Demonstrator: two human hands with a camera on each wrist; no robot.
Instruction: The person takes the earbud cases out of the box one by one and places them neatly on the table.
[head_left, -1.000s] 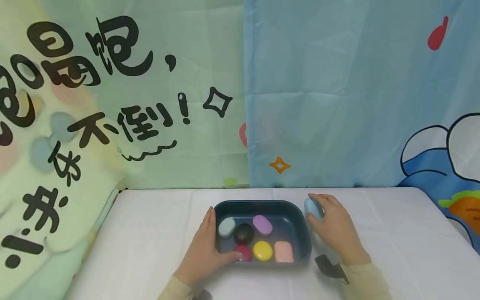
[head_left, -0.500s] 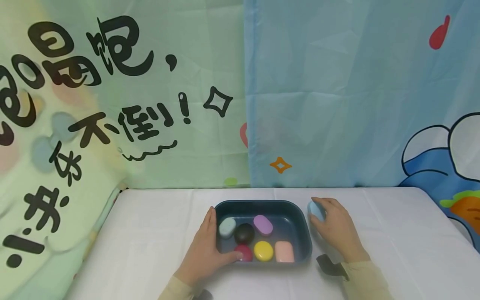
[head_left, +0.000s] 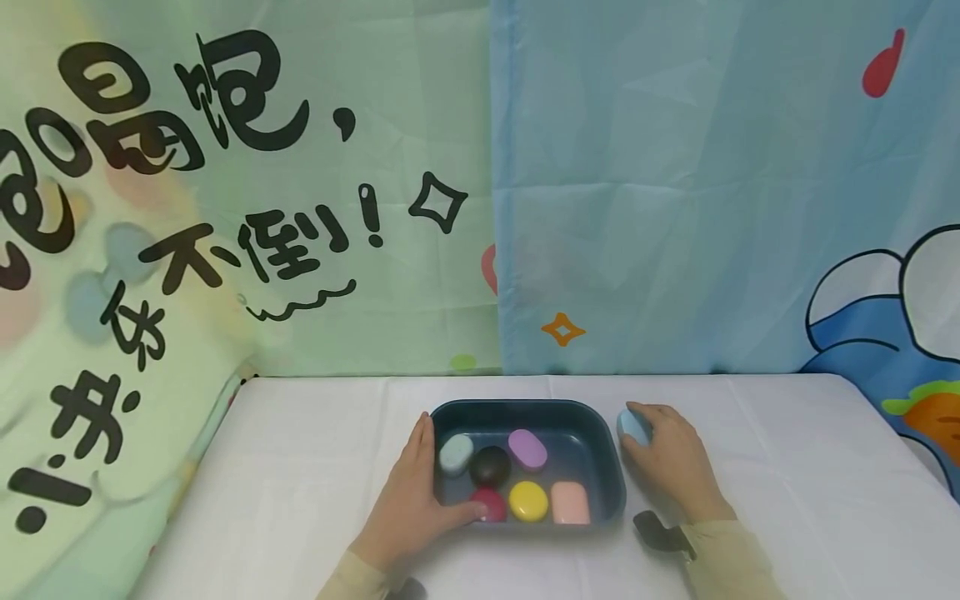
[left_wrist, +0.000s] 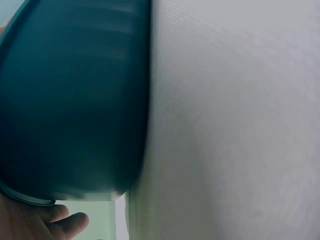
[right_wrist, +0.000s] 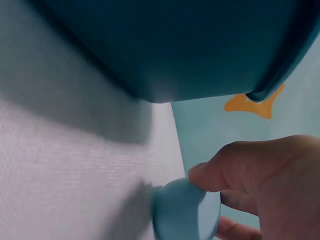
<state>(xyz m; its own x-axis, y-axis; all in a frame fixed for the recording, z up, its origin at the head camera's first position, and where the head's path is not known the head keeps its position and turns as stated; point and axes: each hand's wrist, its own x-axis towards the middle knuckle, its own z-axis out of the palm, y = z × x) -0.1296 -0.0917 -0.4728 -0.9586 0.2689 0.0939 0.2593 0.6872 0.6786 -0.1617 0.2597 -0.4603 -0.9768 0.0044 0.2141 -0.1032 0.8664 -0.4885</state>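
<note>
Light-blue piece (head_left: 632, 427), pinched by right hand (head_left: 670, 454), has shifted slightly, remaining outside, right of tray (head_left: 581, 450); left hand (head_left: 416, 500) touches tray.

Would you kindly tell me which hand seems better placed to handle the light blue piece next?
Probably the right hand: it pinches the light blue piece, just outside the tray. The left hand is farther away, touching the tray's opposite end.

Black Chinese lettering (head_left: 180, 250) on green cloth (head_left: 420, 100): "不倒!" legible; several other characters unclear.
</note>
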